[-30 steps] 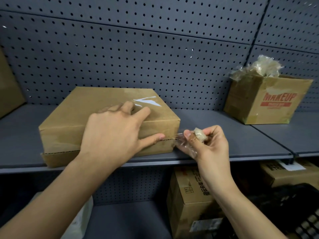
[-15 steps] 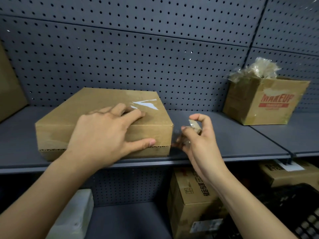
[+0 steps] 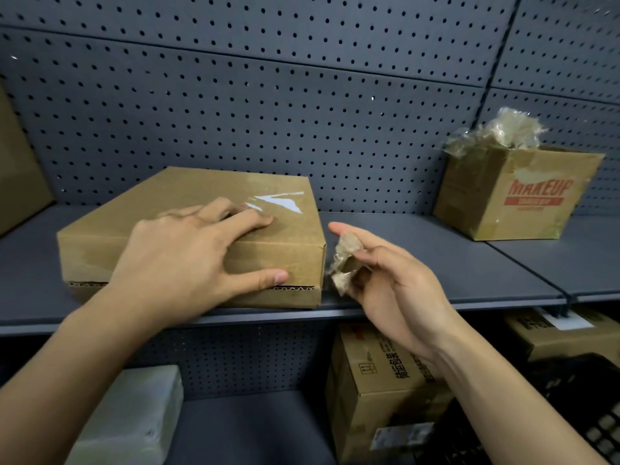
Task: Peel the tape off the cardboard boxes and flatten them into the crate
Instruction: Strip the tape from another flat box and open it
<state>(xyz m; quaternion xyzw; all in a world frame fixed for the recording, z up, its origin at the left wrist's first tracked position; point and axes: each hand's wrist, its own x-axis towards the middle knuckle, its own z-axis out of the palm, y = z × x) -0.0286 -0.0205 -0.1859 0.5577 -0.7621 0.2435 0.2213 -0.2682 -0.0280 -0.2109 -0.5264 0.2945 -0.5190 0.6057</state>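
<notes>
A flat brown cardboard box lies on the grey shelf, with a shiny patch of clear tape on its top near the right end. My left hand rests spread over the box's front right part, fingers on top and thumb along the front face. Just right of the box's corner, my right hand holds a crumpled wad of peeled tape between thumb and fingers, index finger stretched out. A dark crate shows at the lower right, below the shelf.
An open box printed MAKEUP, stuffed with crumpled tape, stands at the shelf's right. Another box edge is at far left. Below the shelf are a brown carton, another carton and a white wrapped parcel. Pegboard backs the shelf.
The tape strip has come free of the box's front right corner and is now bunched in my right hand. My left hand has stayed pressed on the box.
</notes>
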